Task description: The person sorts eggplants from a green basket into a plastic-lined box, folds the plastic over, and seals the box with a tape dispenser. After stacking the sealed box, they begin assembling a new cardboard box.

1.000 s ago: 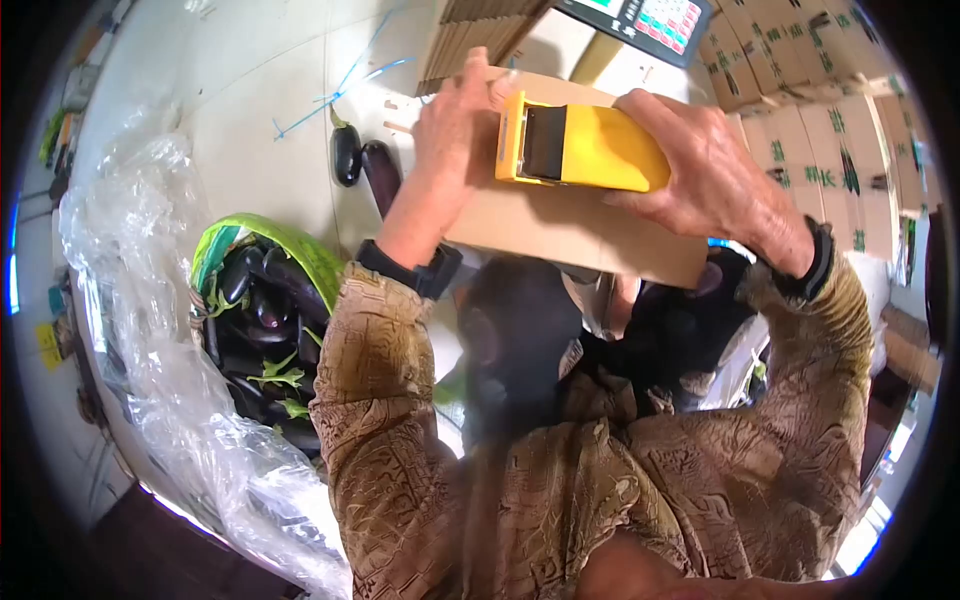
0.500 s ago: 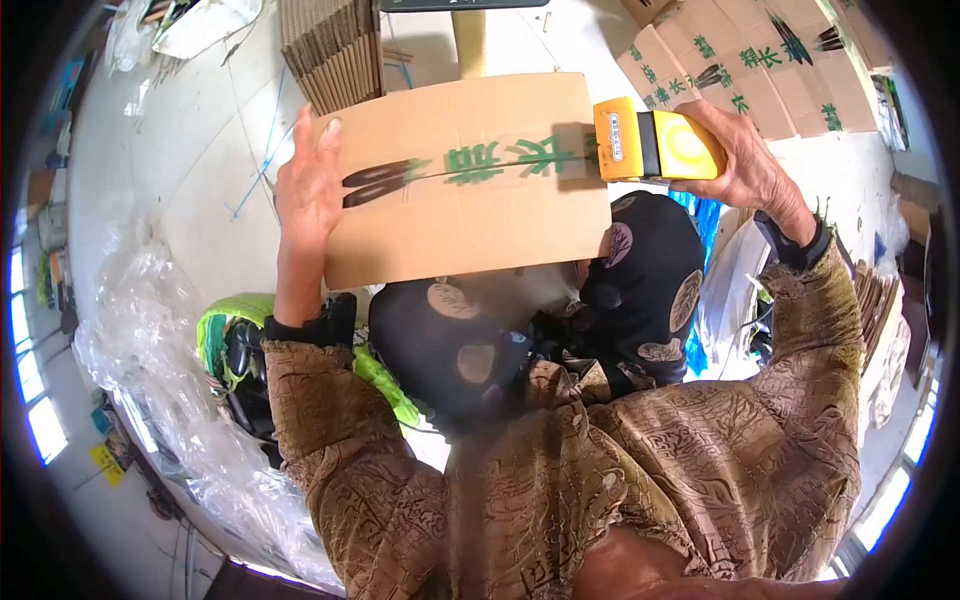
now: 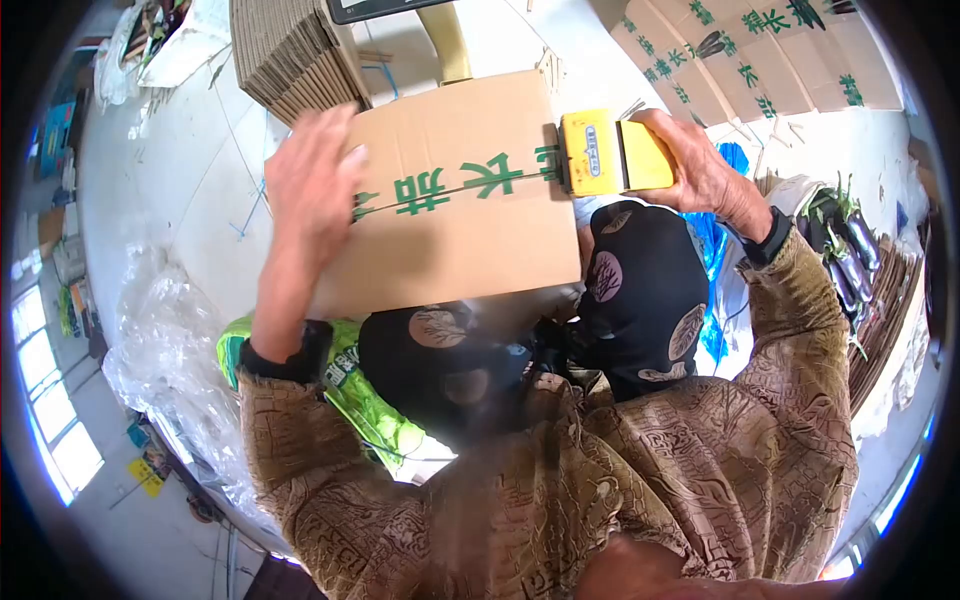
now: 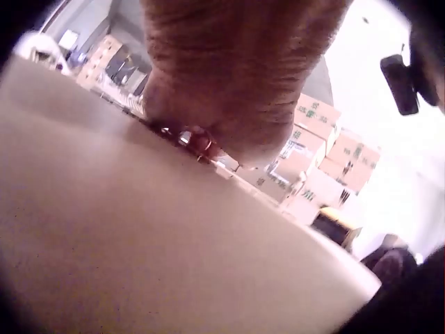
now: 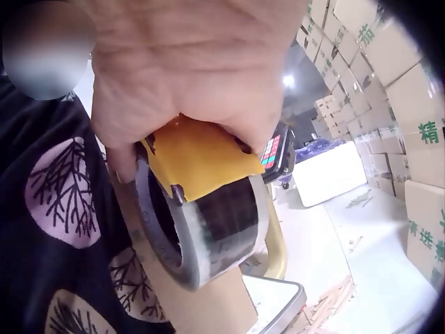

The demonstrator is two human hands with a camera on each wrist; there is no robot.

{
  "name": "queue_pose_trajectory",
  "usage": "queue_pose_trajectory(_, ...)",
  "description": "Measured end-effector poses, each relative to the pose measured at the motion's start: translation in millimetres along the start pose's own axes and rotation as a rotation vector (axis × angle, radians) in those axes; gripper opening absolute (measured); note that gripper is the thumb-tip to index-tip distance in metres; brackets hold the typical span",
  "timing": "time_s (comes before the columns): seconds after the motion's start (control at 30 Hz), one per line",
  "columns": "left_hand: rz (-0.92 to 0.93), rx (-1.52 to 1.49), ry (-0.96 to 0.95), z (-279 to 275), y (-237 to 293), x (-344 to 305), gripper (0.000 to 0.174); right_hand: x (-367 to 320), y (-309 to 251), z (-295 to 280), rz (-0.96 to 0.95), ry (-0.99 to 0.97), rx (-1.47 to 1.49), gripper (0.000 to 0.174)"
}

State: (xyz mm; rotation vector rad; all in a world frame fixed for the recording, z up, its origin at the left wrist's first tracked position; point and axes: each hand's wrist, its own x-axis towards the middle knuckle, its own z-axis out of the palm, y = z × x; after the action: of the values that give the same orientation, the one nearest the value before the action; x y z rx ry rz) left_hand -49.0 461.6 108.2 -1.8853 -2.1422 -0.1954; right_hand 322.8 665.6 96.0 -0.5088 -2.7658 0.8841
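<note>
A cardboard box (image 3: 450,240) with green lettering and a seam along its top lies across the person's knees. At its left end the left hand (image 3: 315,180) rests on the cardboard, fingers extended; the left wrist view has the palm close over the box's pale surface (image 4: 139,229). The right hand (image 3: 705,175) grips a yellow tape dispenser (image 3: 600,155) from behind, its front against the box's right end, in line with the seam. From the right wrist, a wide roll of clear tape (image 5: 233,223) shows below the dispenser's yellow cover (image 5: 201,160).
Folded cardboard (image 3: 290,50) stands at the back left, beside a scale (image 3: 375,8) on a post. Printed boxes (image 3: 760,60) are stacked at the back right. Eggplants (image 3: 848,250) lie to the right. Clear plastic sheeting (image 3: 160,350) and a green bag (image 3: 375,400) are on the left.
The tape dispenser has gone from beside the left hand to the box's right end. The printed face with its seam has come into view. The left hand has shifted left along with the box.
</note>
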Motion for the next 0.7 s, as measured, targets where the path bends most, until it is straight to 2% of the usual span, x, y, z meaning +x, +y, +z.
queue_pose_trajectory(0.07,0.109,-0.516,-0.078,0.4,28.3,22.3,0.039,0.4,6.6,7.5,-0.006,0.008,0.048,0.064)
queue_pose_trajectory(0.27,0.048,-0.422,0.042,9.1,40.6,28.5,0.032,0.9,-16.3,-21.9,-0.078,0.055,0.006,0.062)
queue_pose_trajectory(0.33,0.051,-0.436,0.028,9.7,36.5,29.2,0.032,0.9,-27.0,-30.5,-0.102,0.083,-0.014,0.06)
queue_pose_trajectory(0.7,0.115,-0.381,0.047,10.5,39.2,23.6,0.039,0.6,-13.5,-11.4,-0.028,0.04,0.039,0.061)
